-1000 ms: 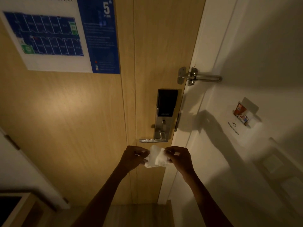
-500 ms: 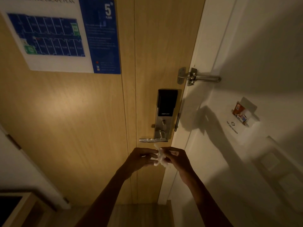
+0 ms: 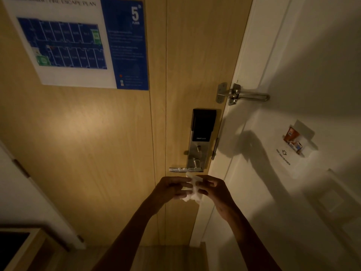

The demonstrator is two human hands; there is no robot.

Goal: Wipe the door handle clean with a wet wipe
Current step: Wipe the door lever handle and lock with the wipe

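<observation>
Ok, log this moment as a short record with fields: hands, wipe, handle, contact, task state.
hands: left hand and right hand together, just below the handle
wipe: white wet wipe bunched between both hands
handle: silver door handle, lever pointing left under the lock
contact: wipe near the handle; touching cannot be told
task state: wiping not yet visible

Dim warm light, hard shadows

Both arms extended forward, left hand (image 3: pixel 169 187) and right hand (image 3: pixel 213 188) together, fingers pinched closed
</observation>
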